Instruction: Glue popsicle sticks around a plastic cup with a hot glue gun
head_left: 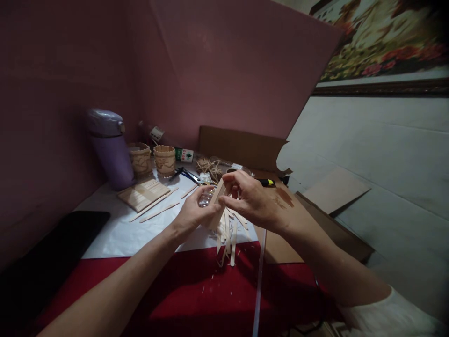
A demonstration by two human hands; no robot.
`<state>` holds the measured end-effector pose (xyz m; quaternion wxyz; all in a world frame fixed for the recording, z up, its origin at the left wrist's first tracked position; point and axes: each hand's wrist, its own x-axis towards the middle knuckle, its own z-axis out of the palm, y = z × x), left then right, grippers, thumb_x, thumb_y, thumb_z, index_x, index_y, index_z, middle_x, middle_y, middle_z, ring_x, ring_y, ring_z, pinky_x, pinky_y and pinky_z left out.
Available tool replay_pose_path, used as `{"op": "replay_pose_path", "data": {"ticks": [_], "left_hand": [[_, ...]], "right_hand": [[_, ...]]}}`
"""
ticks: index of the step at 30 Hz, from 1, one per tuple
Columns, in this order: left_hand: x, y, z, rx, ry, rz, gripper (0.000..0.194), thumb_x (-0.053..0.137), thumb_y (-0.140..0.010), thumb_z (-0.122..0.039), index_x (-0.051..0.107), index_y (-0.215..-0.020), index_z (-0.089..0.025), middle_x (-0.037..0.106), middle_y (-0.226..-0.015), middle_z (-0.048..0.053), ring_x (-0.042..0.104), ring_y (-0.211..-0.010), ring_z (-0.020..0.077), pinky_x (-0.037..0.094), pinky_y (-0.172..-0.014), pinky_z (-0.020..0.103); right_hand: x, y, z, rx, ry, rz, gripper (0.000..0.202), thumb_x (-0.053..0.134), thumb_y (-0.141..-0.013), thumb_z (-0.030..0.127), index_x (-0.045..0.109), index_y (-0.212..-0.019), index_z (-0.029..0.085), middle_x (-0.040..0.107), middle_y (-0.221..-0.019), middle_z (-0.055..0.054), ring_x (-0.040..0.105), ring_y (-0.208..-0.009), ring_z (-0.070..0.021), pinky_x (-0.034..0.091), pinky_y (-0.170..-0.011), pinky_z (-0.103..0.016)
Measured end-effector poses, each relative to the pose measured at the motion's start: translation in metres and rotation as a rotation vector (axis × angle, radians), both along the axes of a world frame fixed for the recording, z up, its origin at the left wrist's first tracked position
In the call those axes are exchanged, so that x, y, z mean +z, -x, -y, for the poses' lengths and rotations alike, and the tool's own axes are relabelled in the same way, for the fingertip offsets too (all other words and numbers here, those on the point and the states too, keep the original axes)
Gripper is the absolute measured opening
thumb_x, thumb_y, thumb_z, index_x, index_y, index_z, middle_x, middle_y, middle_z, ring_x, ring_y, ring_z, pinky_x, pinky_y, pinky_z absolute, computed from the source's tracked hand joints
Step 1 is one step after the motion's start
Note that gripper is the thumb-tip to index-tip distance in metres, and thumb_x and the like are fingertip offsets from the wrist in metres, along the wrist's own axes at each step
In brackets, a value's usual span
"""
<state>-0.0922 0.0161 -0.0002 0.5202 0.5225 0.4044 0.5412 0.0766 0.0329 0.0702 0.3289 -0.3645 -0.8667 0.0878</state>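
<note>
Between my two hands, at the centre, is a light wooden piece [218, 192], tilted, with flat sides. My left hand [193, 208] grips its lower left side with the thumb on top. My right hand [249, 196] pinches its upper right part, thumb and fingers bent around it. A clear plastic object [205, 198] shows just behind my left fingers; the rest of it is hidden. Loose wooden sticks [234, 243] and small splinters lie spread under my hands.
On the left are a purple bottle [114, 157], two wooden cups [164, 160] and a stick bundle [143, 194]. Behind my hands lie pliers [189, 175], shavings [209, 167] and a black-yellow cutter [266, 182]. Cardboard [242, 147] stands at the back.
</note>
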Motion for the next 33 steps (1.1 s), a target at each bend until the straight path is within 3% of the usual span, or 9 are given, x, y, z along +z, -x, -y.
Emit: {"op": "replay_pose_path", "data": {"ticks": [10,29,33], "left_hand": [[-0.0025,0.0006,-0.002,-0.019,0.016,0.019,0.065,0.078,-0.066,-0.044,0.055,-0.12,-0.016,0.065,-0.106,0.011,0.061,-0.094,0.0243,0.047,-0.076,0.032],[-0.0014,0.0007,-0.002,0.021,-0.019,-0.04,0.064,0.076,-0.066,-0.039,0.054,-0.121,-0.014,0.063,-0.105,0.01,0.059,-0.087,0.0217,0.047,-0.071,0.03],[-0.0014,-0.0006,-0.0011,0.011,0.016,-0.025,0.064,0.076,-0.065,-0.037,0.054,-0.121,-0.016,0.063,-0.104,0.009,0.059,-0.084,0.0206,0.047,-0.068,0.03]], "right_hand": [[-0.001,0.0004,-0.0012,0.037,-0.045,0.041,0.025,0.062,-0.082,0.015,0.057,-0.106,0.013,0.058,-0.097,-0.008,0.055,-0.082,-0.0165,0.045,-0.072,-0.03],[-0.0001,0.0018,-0.0021,0.025,-0.006,0.01,0.025,0.066,-0.077,0.014,0.058,-0.101,0.013,0.059,-0.093,-0.006,0.054,-0.077,-0.0154,0.043,-0.065,-0.028],[-0.0005,0.0007,-0.005,0.022,-0.048,-0.019,0.017,0.06,-0.081,0.013,0.061,-0.098,0.012,0.061,-0.09,-0.007,0.056,-0.076,-0.0154,0.043,-0.065,-0.028]]}}
